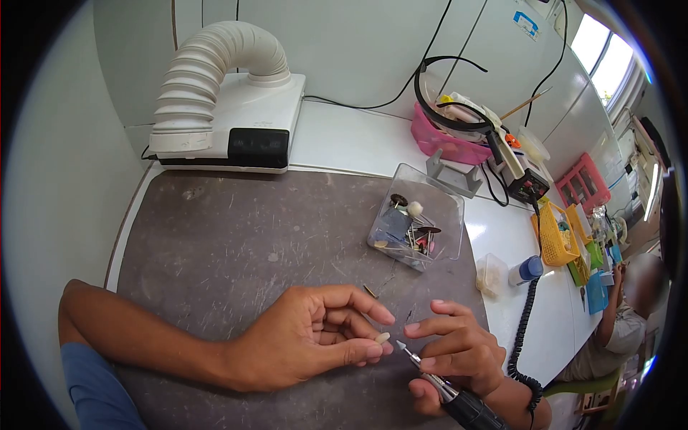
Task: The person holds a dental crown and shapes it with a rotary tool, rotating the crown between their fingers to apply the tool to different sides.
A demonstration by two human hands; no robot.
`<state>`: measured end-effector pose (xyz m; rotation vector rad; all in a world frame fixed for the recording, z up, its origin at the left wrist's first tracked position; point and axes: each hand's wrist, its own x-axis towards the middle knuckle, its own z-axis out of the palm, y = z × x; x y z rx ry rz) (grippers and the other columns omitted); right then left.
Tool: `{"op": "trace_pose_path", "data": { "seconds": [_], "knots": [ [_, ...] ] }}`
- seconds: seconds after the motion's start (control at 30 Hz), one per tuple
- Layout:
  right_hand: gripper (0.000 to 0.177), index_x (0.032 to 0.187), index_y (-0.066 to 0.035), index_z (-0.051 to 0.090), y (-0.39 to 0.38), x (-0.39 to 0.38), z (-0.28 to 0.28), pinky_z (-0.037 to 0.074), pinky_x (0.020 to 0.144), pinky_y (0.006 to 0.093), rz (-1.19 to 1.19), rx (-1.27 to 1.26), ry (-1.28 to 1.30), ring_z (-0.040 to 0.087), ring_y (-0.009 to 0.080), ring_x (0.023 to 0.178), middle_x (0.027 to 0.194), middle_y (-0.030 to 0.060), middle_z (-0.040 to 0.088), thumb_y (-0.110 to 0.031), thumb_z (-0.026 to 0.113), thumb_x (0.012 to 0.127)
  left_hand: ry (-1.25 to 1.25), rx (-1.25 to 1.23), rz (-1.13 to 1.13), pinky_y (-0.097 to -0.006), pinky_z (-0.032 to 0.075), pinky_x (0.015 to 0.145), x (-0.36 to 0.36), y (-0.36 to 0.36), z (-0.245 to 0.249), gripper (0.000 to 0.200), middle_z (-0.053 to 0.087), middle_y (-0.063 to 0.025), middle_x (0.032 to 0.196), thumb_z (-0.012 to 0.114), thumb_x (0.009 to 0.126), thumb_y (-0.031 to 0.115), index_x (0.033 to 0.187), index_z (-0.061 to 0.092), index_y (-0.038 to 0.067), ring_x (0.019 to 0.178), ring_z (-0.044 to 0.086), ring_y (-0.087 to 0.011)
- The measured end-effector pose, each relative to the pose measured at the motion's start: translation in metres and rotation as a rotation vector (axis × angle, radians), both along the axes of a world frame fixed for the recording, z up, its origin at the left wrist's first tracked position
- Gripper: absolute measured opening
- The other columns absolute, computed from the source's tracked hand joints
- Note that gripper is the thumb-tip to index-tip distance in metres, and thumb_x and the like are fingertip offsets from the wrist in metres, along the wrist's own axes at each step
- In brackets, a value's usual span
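Cream piece (pixel 383 337) is being pinched by left hand (pixel 308 342), handpiece (pixel 462 404) is being held by half-spread right hand (pixel 466 352); slippage is arguably being risked by the piece's smallness.

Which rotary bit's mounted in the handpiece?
The pale cone-tipped bit, on the end of the handpiece in the right hand; others lie loose, mostly in the larger clear box.

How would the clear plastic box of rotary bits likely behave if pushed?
The clear plastic box would probably slide rather than roll, given its flat, low shape. Its thin, see-through walls suggest light, fairly stiff plastic. The rotary bits inside might shift, since they lie jumbled.
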<state>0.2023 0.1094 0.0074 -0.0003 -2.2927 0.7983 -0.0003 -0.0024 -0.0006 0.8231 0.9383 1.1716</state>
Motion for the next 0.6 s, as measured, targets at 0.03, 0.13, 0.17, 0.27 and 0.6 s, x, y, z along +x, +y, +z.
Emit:
{"op": "trace_pose_path", "data": {
  "seconds": [0.03,0.13,0.17,0.27,0.6],
  "knots": [
    [0.03,0.087,-0.007,0.061,0.0,0.0,0.0,0.051,0.092,0.0472,0.022,-0.02,0.012,0.07,0.0298,0.094,0.08,0.0057,0.067,-0.006,0.083,0.067,-0.002,0.001,0.001,-0.0275,0.055,0.089,-0.001,0.0,-0.001,0.025,0.066,-0.0129,0.102,0.064,0.09,0.001,0.113,0.056,-0.005,0.098,0.066,-0.0161],
    [0.029,0.087,-0.006,0.061,-0.004,-0.003,0.002,0.052,0.092,0.0464,0.053,0.01,-0.016,0.069,0.0327,0.099,0.081,0.0069,0.067,-0.005,0.082,0.069,0.001,0.027,0.003,-0.0256,0.054,0.089,0.0,0.0,-0.005,0.024,0.065,-0.0102,0.1,0.063,0.09,0.001,0.112,0.055,-0.003,0.099,0.065,-0.0144],
    [0.029,0.088,-0.006,0.06,-0.004,-0.004,0.002,0.052,0.093,0.046,0.063,0.019,-0.035,0.068,0.0333,0.1,0.081,0.0073,0.067,-0.005,0.082,0.069,-0.007,0.048,0.019,-0.0229,0.053,0.086,0.001,-0.001,-0.007,0.023,0.064,-0.0075,0.099,0.064,0.09,0.003,0.111,0.057,-0.002,0.095,0.063,-0.0109],
    [0.029,0.088,-0.006,0.06,-0.004,-0.003,0.002,0.053,0.093,0.0451,0.074,0.012,-0.054,0.068,0.0325,0.1,0.082,0.0074,0.067,-0.005,0.082,0.069,-0.003,0.079,0.036,-0.0229,0.053,0.085,0.0,0.001,-0.01,0.019,0.064,-0.0065,0.098,0.064,0.091,0.004,0.108,0.059,-0.002,0.096,0.062,-0.0103],
    [0.031,0.089,-0.006,0.06,-0.005,-0.004,0.003,0.053,0.093,0.0434,0.093,0.059,-0.095,0.068,0.0307,0.102,0.082,0.0064,0.067,-0.005,0.082,0.068,-0.045,0.045,0.081,-0.0218,0.054,0.081,0.001,0.002,-0.006,0.022,0.067,-0.0087,0.102,0.063,0.092,0.009,0.112,0.064,-0.002,0.09,0.065,-0.0101]
  ]
}}
